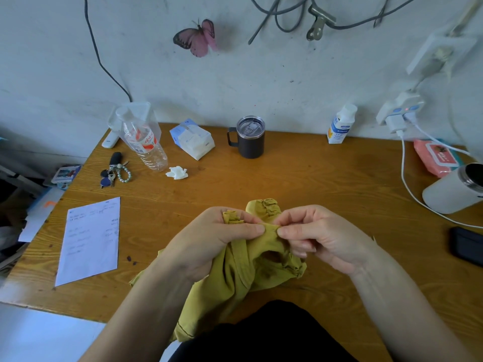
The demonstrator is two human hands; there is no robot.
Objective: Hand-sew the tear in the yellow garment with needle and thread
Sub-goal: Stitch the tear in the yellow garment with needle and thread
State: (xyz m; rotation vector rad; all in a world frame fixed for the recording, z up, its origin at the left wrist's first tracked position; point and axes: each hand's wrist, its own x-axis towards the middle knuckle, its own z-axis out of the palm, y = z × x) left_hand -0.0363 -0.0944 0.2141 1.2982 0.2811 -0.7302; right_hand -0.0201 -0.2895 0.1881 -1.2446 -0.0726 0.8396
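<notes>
The yellow garment (240, 273) is bunched over the near edge of the wooden table (300, 178) and hangs down toward my lap. My left hand (217, 241) grips a fold of it, thumb pressed flat on the cloth, with a ruffled edge sticking up between the fingers. My right hand (321, 236) pinches the same fold from the right, thumb and forefinger tips closed where the two hands meet. Something thin and dark shows at that pinch; I cannot make out clearly whether it is the needle. The thread is too fine to see.
A printed paper sheet (90, 240) lies at the left. Behind it are keys (112, 173), a plastic bottle (143, 142), a tissue pack (193, 139) and a dark lidded mug (249, 138). At the right stand a white tumbler (452, 192), a white cable (407, 184) and a black phone (467, 245).
</notes>
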